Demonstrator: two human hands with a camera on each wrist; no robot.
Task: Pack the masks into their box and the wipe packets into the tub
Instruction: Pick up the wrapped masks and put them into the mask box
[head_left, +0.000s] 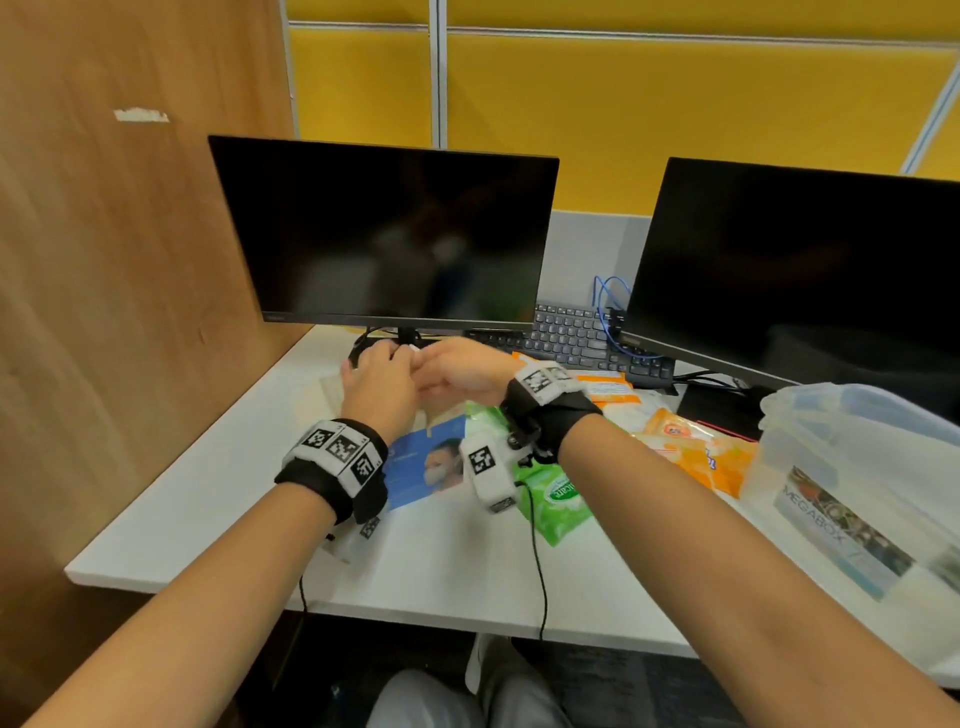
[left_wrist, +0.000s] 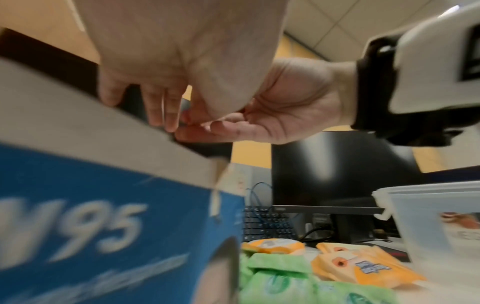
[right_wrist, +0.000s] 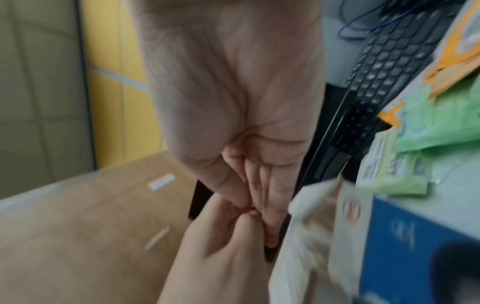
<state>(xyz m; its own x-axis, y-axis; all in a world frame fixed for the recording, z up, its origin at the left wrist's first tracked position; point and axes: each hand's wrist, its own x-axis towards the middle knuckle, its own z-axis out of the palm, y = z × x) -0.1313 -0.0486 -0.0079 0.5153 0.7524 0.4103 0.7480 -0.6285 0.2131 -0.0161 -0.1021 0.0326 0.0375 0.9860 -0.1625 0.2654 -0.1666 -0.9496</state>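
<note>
The blue N95 mask box lies on the white desk, and both hands hover over its far end. My left hand and right hand meet fingertip to fingertip and pinch a small pale thing I cannot identify. A pale crinkled sheet sticks out at that end of the box. Green wipe packets and orange wipe packets lie right of the box. The clear tub stands far right.
Two dark monitors stand behind, with a black keyboard and blue cables between them. A wooden partition walls the left side. The desk's front edge runs just below my forearms.
</note>
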